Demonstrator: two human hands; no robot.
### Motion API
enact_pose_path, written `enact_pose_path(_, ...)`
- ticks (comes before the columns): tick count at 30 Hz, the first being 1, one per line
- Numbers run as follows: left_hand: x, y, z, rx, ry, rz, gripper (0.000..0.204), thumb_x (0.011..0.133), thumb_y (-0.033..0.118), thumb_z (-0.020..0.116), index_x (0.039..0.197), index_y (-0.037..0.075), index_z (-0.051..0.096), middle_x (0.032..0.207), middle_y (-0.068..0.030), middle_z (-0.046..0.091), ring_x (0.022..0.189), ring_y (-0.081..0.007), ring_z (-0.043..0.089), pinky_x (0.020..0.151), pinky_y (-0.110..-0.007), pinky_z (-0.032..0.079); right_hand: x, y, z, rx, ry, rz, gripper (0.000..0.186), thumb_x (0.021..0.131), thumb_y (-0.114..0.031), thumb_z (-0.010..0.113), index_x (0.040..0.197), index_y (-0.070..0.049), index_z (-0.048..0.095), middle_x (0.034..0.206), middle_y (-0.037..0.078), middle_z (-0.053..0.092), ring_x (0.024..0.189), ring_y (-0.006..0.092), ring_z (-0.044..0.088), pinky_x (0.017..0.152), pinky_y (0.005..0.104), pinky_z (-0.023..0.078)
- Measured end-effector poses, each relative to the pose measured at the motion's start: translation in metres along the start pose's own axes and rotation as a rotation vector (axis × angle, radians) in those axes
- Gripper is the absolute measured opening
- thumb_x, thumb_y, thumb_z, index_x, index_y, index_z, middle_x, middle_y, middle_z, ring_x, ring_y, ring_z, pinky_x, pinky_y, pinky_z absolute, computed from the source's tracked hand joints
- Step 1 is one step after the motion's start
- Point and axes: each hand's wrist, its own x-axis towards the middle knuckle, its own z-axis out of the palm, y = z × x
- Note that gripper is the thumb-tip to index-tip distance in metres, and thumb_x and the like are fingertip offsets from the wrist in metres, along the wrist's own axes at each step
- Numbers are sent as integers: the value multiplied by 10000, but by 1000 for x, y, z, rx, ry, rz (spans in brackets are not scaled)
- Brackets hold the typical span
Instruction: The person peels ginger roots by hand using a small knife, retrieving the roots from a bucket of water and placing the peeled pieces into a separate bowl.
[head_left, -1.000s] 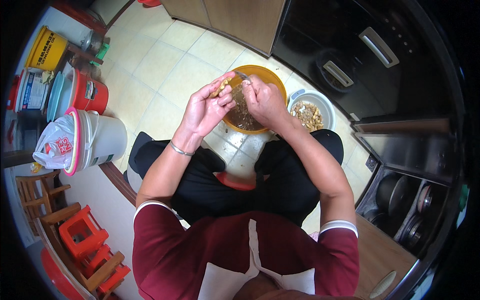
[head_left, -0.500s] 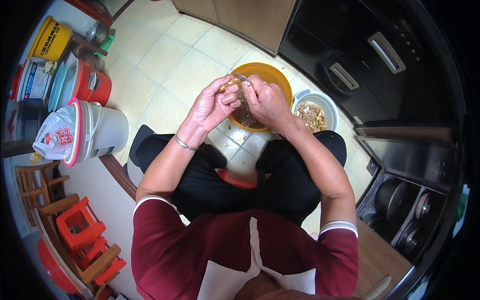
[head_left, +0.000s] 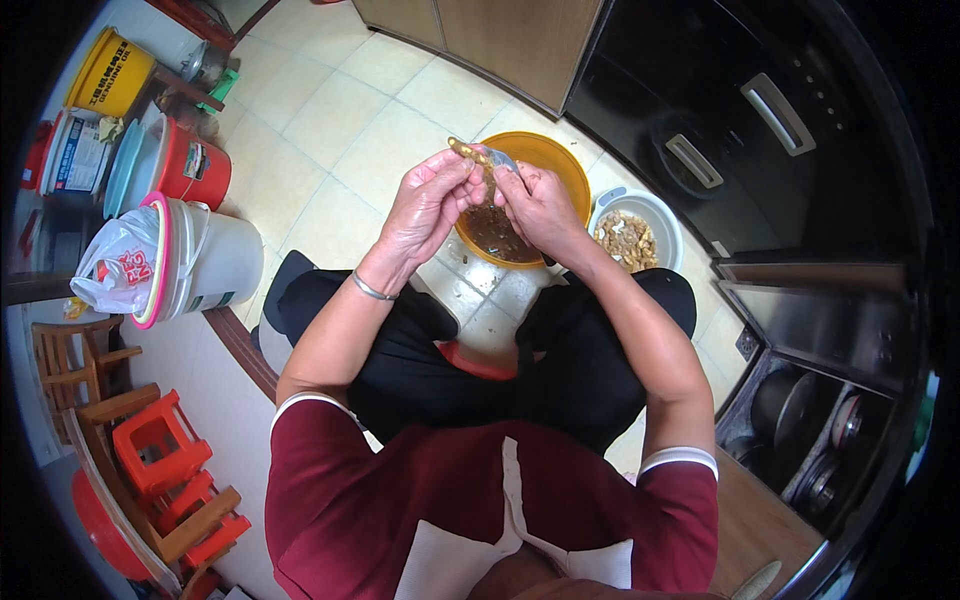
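Note:
My left hand (head_left: 428, 200) and my right hand (head_left: 537, 205) meet above an orange bowl (head_left: 560, 160) on the tiled floor. Both pinch one small yellowish-brown piece of food (head_left: 470, 152), whose tip sticks out above my left fingers. My right hand also holds a small knife; its pale blade (head_left: 500, 160) shows between the hands. The orange bowl holds dark brownish pieces. Just right of it stands a white bowl (head_left: 657, 210) with light brown pieces. I sit low with my knees apart, a metal bangle on my left wrist.
A white bucket (head_left: 215, 262) lined with a plastic bag stands at my left, with a red bucket (head_left: 195, 172) and a yellow bucket (head_left: 110, 72) behind it. Red stools (head_left: 160, 445) are at lower left. Dark cabinets (head_left: 740, 120) and shelved pans (head_left: 810, 440) stand right.
Both hands have lifted slightly and drawn toward me above the orange bowl. The piece of food now sticks out above my left fingers.

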Motion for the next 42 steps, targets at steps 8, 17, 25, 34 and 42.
enact_pose_path(8,1,3,6,109,111,61,218,1017,124,554,1151,-30,631,991,-61,658,860,-110,637,764,-236,547,-6,-5,-4,-162,121,-241,379,1015,-299,504,844,21,612,700,150,642,637,268,622,621,379,471)
enact_pose_path(17,0,3,0,-62,-81,-86,267,1033,133,511,1203,-60,580,953,-58,610,838,-113,550,805,-275,508,-9,-9,-1,-241,115,-377,297,1009,-224,514,859,21,587,742,247,620,695,419,620,634,447,472)
enact_pose_path(25,-4,7,16,-53,-1,-134,230,1033,136,516,1154,-48,582,939,-59,596,846,-124,537,795,-278,487,-7,-2,3,-350,126,-425,268,1008,-218,492,886,8,573,734,261,629,699,446,634,643,507,484)
enact_pose_path(34,-2,3,2,-78,-81,-131,264,1011,143,547,1165,-68,592,1032,-92,621,926,-144,553,869,-289,476,-2,4,3,-629,240,-460,247,993,-243,507,891,-21,544,629,262,609,606,455,626,586,537,507)
enact_pose_path(42,-5,9,10,4,-48,-129,215,1025,127,533,1140,-38,610,949,-50,620,830,-106,547,778,-266,489,-6,-4,2,-413,151,-441,285,991,-267,538,877,-6,553,700,238,646,692,440,651,634,517,499)
